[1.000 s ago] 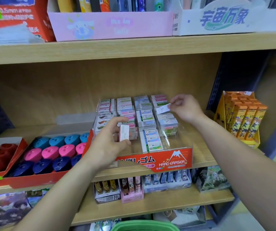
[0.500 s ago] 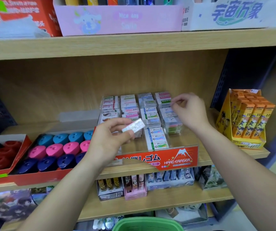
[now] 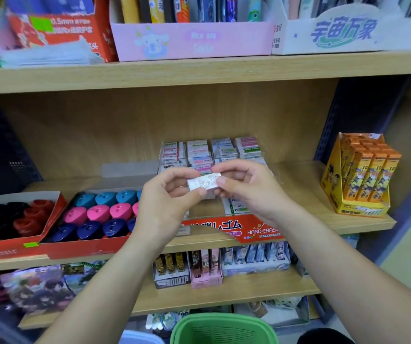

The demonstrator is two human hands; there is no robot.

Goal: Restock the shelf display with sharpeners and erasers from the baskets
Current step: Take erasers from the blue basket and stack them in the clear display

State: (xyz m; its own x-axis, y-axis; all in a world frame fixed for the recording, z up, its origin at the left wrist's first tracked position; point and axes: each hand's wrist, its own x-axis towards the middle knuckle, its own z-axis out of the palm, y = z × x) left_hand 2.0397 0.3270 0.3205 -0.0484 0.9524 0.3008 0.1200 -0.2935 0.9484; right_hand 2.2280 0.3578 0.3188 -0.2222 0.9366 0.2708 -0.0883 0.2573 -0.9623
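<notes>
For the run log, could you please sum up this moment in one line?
left hand: pinches eraser | right hand: pinches eraser's other end | eraser: held before eraser display | phase: not yet placed

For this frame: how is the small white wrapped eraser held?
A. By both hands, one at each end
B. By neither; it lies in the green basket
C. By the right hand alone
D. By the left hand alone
A: the left hand and the right hand each pinch one end of the small white wrapped eraser, in front of the red-fronted eraser display.
</notes>
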